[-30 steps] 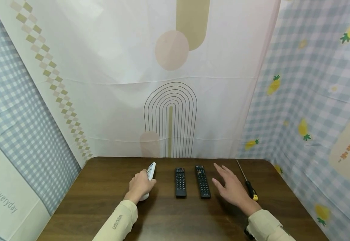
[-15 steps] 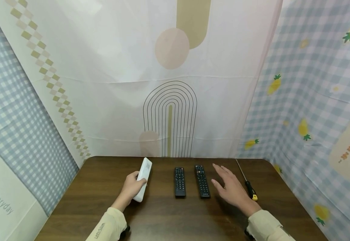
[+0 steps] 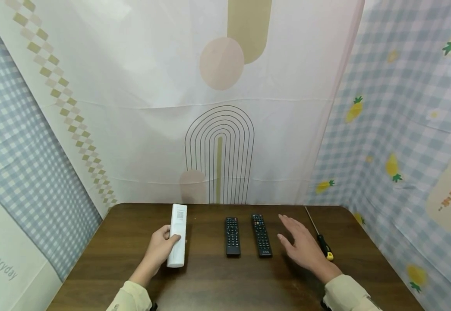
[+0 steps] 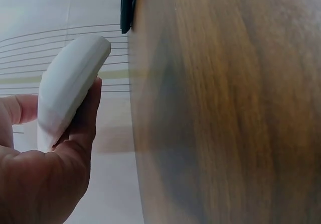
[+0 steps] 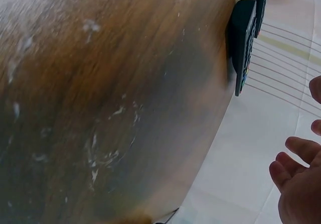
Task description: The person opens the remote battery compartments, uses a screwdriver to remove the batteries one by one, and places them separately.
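My left hand (image 3: pixel 158 249) grips a white remote control (image 3: pixel 177 233) by its side, thumb across the back and fingers beneath. The back, with a small printed label, faces up; the button side is hidden. In the left wrist view the white remote (image 4: pixel 70 83) is raised off the table. My right hand (image 3: pixel 303 247) holds nothing, its fingers extended, between a black remote (image 3: pixel 262 235) and a screwdriver (image 3: pixel 323 246) with a black and yellow handle. A second black remote (image 3: pixel 232 236) lies in the middle, buttons up. In the right wrist view the right hand's fingers (image 5: pixel 301 151) are spread apart.
All of this is on a brown wooden table (image 3: pixel 217 285) with rounded far corners. A pale patterned cloth (image 3: pixel 147 142) hangs behind its far edge. Checked cloths (image 3: pixel 388 108) enclose the sides.
My left hand has moved left and turned the white remote over, from buttons visible to label side up. The right hand has stayed nearly in place, as have the black remotes and screwdriver.
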`<action>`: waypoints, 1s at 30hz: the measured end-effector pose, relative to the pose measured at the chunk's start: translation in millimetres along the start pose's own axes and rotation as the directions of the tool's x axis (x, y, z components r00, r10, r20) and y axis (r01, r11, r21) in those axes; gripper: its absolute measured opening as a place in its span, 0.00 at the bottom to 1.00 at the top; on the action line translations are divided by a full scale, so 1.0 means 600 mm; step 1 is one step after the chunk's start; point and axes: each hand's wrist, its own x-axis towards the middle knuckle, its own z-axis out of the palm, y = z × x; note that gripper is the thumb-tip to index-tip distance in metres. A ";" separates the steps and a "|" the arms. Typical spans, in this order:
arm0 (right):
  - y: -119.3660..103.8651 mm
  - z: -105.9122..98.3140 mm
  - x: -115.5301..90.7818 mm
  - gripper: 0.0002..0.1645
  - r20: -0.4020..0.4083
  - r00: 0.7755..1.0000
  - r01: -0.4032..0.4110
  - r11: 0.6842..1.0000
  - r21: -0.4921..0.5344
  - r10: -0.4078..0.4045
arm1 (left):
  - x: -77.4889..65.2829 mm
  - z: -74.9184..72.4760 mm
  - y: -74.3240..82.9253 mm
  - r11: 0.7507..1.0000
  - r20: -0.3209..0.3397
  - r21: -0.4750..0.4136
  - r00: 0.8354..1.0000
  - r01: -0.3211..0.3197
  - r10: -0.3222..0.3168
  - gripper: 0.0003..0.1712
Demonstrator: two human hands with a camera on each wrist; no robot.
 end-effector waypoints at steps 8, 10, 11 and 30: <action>-0.016 0.004 0.002 0.38 0.001 1.000 0.018 1.000 0.016 -0.018 | -0.003 0.010 0.003 0.999 -0.004 -0.047 1.000 -0.013 0.013 0.18; -0.023 0.006 0.002 0.38 0.008 1.000 0.022 0.999 0.023 -0.022 | -0.004 0.012 0.002 0.999 -0.010 -0.053 1.000 -0.012 0.012 0.18; -0.027 0.006 0.003 0.38 0.012 1.000 0.023 0.999 0.029 -0.023 | -0.004 0.012 0.002 0.998 -0.012 -0.059 1.000 -0.012 0.011 0.18; -0.172 0.037 0.027 0.32 0.106 0.959 0.266 0.964 -0.014 -0.263 | -0.016 0.074 0.026 0.982 0.104 -0.181 0.992 -0.052 0.071 0.18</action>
